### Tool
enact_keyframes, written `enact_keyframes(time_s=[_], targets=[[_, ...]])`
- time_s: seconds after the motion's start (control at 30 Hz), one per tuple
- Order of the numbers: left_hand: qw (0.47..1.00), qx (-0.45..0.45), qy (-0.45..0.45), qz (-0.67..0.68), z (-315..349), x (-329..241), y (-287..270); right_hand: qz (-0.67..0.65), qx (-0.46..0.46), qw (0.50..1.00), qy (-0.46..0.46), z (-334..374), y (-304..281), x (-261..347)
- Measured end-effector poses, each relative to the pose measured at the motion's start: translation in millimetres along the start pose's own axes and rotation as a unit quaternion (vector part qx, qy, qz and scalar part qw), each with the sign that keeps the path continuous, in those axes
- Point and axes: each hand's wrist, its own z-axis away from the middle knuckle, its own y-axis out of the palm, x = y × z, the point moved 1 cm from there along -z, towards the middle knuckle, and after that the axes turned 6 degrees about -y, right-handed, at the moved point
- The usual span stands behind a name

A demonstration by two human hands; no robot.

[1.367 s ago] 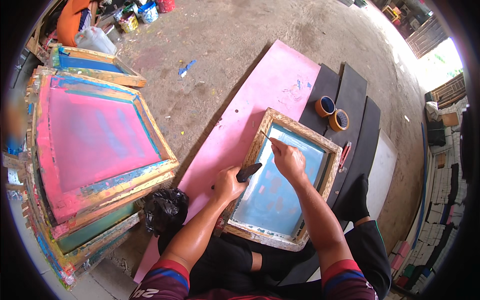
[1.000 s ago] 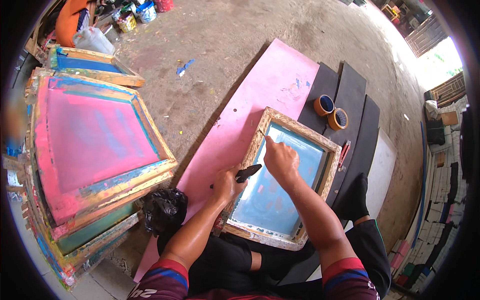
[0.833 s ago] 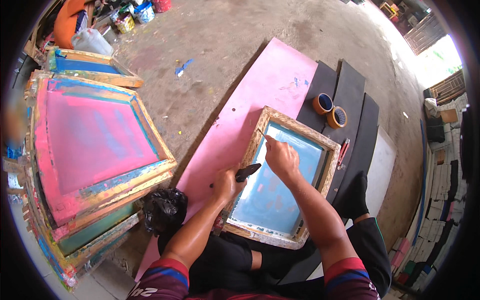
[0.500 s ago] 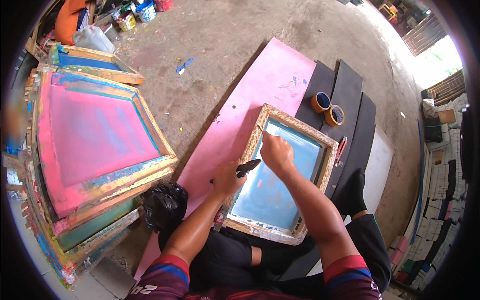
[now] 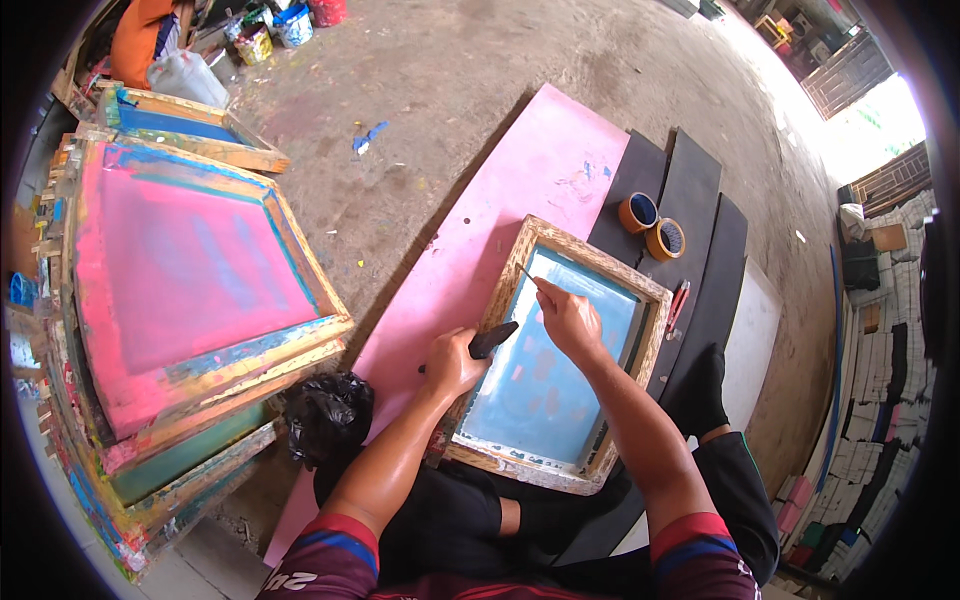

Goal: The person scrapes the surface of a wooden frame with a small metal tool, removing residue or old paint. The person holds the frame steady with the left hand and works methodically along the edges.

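The wooden frame (image 5: 600, 266), with a light blue mesh (image 5: 545, 395) stretched in it, sits just right of centre, tilted in the picture. It lies over the pink board (image 5: 540, 150) and the black boards (image 5: 690, 180), its lower end by the person's black trousers (image 5: 440, 515).

The left hand (image 5: 455, 362) is at the frame's left side, its fingers clamped on a black tool (image 5: 493, 340) whose end points up and right over the mesh; I cannot tell what kind of tool it is, nor whether the hand touches the wood. The right hand (image 5: 570, 318) is above the upper part of the mesh, its fingers pinched together on a thin stick (image 5: 529, 275), whose tip reaches the frame's left rail near the upper corner.

Right of the frame's upper corner, two rolls of tape, one (image 5: 626, 217) just beside the other (image 5: 655, 245), rest on the black boards, with a red cutter (image 5: 677, 308) below them. A black plastic bag (image 5: 330, 415) is left of the pink board. More frames are stacked at the left, the top one with a pink mesh (image 5: 200, 280). Paint buckets (image 5: 293, 25) stand on the floor (image 5: 350, 200) at upper left, near a whitish jug (image 5: 190, 78).
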Motion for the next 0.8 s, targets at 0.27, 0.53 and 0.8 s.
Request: enact_keyframes(time_s=[0.27, 0.53, 0.8], targets=[[1.0, -0.016, 0.015, 0.006, -1, -6, -4, 0.022, -0.024, 0.999, -0.024, -4, 2, 5], [1.0, -0.007, 0.014, -0.009, -1, -8, -5, 0.027, -0.034, 0.998, -0.048, -4, 3, 3], [0.999, -0.021, 0.03, -0.015, 0, 2, 0, 0.137, 0.031, 0.989, -0.038, -13, -13, 37]])
